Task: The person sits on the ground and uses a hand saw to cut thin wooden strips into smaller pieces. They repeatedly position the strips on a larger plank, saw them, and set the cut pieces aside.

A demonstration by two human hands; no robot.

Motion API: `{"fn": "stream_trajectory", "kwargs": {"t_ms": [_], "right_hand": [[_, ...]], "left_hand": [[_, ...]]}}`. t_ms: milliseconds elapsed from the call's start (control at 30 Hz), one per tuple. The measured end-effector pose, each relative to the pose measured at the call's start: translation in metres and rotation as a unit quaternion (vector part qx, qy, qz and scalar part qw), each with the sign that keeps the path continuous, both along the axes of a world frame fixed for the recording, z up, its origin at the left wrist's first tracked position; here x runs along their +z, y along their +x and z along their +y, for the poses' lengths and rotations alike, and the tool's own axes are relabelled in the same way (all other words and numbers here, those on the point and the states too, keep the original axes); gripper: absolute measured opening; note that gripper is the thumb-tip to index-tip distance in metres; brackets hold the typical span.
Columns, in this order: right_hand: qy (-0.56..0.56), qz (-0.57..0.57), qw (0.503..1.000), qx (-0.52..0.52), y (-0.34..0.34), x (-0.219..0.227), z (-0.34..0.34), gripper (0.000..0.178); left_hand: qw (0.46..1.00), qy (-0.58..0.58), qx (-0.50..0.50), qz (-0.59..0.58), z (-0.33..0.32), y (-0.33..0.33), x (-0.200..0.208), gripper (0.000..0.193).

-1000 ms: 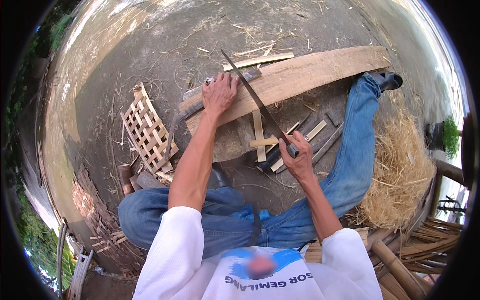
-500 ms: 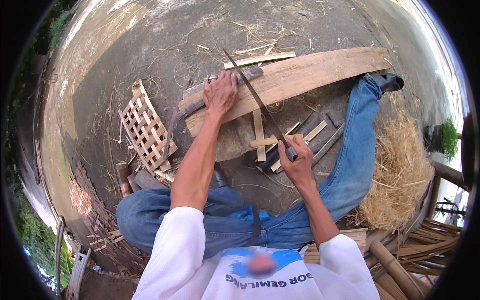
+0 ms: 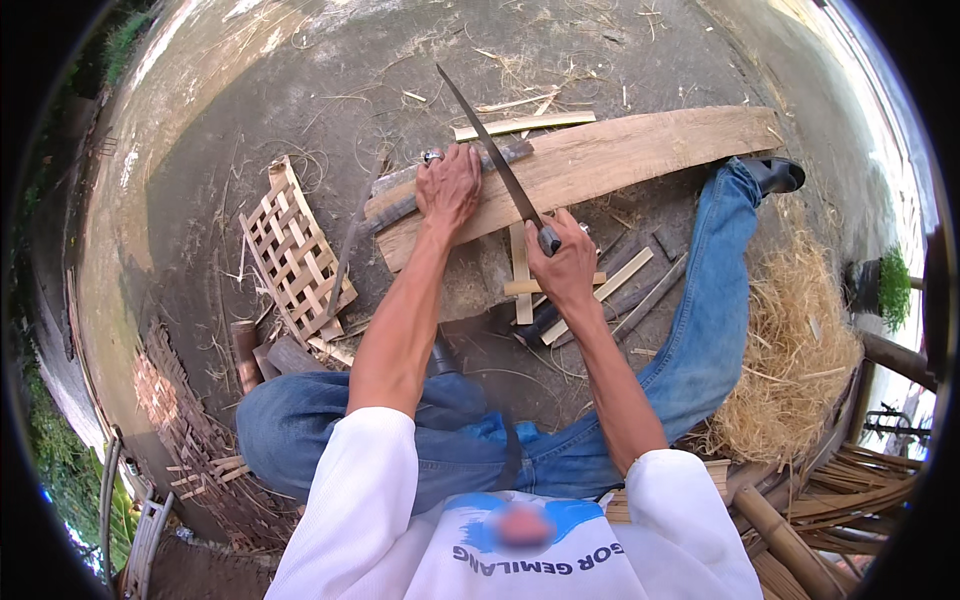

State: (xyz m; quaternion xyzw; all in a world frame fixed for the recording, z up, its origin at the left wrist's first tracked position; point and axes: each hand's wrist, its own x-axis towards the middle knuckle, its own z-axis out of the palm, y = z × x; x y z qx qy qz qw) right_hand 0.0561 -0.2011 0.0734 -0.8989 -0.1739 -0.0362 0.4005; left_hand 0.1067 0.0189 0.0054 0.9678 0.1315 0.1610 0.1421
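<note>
My right hand [image 3: 568,258] is wrapped round the dark handle of a handsaw. Its long, narrow blade [image 3: 507,170] slants up and to the left, crossing a dark, slim strip of wood or bamboo [image 3: 399,211]. That strip rests on a broad, pale wooden plank [image 3: 650,148]. On the left part of the strip, my left hand [image 3: 450,188] presses down with bent fingers, close beside the blade. A ring shows on it. Whether the blade has cut into the strip, I cannot tell.
A woven bamboo panel [image 3: 295,250] lies left of the plank. Several slats [image 3: 625,275] and dark sticks lie between my legs. Beyond the plank is a pale strip [image 3: 525,125]. A heap of straw-like shavings [image 3: 800,350] sits right of my leg.
My right hand has pushed the saw forward and slightly left, so the blade's tip reaches farther past the plank. My left hand stays on the strip.
</note>
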Motion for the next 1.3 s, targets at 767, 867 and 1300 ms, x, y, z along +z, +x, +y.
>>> {"fn": "stream_trajectory", "kwargs": {"t_ms": [767, 867, 1300], "right_hand": [[-0.033, 0.016, 0.999, 0.012, -0.021, 0.002, -0.017, 0.028], [-0.026, -0.037, 0.999, 0.014, 0.016, 0.003, 0.012, 0.029], [-0.017, -0.012, 1.0, 0.014, 0.005, -0.004, 0.002, 0.029]], "left_hand": [[0.998, -0.011, 0.034, 0.053, -0.001, 0.002, -0.007, 0.046], [1.0, 0.013, 0.023, -0.008, 0.0, 0.006, -0.013, 0.043], [0.998, -0.012, 0.028, 0.055, -0.004, 0.001, 0.0, 0.042]]}}
